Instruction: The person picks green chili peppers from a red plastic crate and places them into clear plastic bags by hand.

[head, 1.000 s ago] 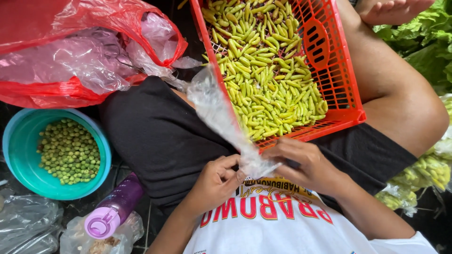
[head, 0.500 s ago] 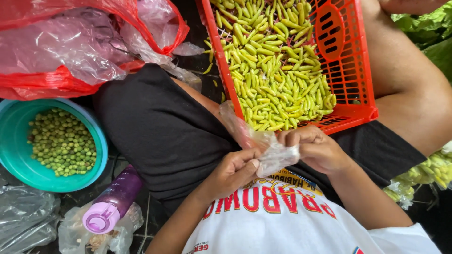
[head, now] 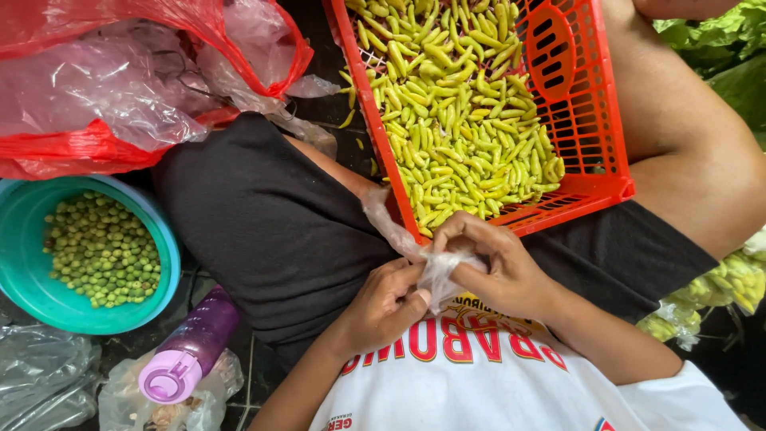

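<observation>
While a red crate [head: 594, 120] full of small yellow-green chillies [head: 455, 112] rests tilted across the person's lap, its lower edge sits just above both hands, which meet over a clear plastic bag [head: 435, 267] at the front of a white shirt [head: 495, 375] with red lettering. Off to the left lie a big red plastic bag [head: 96, 152] stuffed with crumpled clear plastic, and below it a teal bowl [head: 32, 295] holding small round green vegetables [head: 100, 247]. Beside the bowl a purple bottle [head: 191, 347] with a pink cap lies on its side on another clear bag. Leafy greens [head: 726, 56] show at the upper right, and a bunch of pale yellow-green produce [head: 718, 287] sits by the right knee. The plastic bag is bunched between the two hands, with a thin tail of it trailing up and left toward the crate's corner. The right hand [head: 499, 267] is curled almost closed, fingers and thumb pinching the bag's crumpled top. The left hand [head: 383, 307] is likewise nearly closed, its fingertips gripping the same bunch from the other side, so both hands touch the bag and nearly touch each other.
</observation>
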